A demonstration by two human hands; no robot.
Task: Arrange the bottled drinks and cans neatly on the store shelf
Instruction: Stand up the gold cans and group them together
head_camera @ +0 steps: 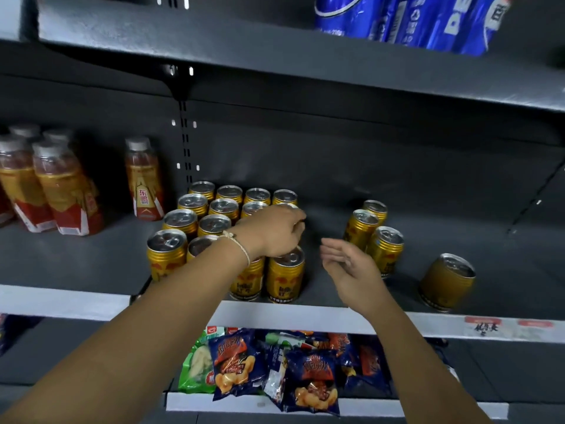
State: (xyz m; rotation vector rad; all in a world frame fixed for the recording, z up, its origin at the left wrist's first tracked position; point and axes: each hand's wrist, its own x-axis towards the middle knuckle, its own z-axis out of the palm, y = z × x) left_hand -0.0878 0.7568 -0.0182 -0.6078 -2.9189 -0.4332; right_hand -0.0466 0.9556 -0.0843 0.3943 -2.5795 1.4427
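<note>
Left hand (276, 229) curls its fingers (298, 223) over a can top in the gold can block (220, 228) at mid-shelf. Right hand (348, 263), fingers loosely spread, holds nothing. Cans look rigid, smooth, slippery; grip the sidewall. Open room lies right of the block; shelf edge (290, 316) close in front.

The gold metal cans (284, 275) have a glossy printed wall and bright silvery pull-tab tops. The clear plastic bottles with orange-red labels (143, 179) shine faintly. The dark grey shelf (91, 255) looks like matt painted metal. The blue snack bags (312, 381) are crinkled glossy film. A pale braided cord (241, 246) circles one wrist.
</note>
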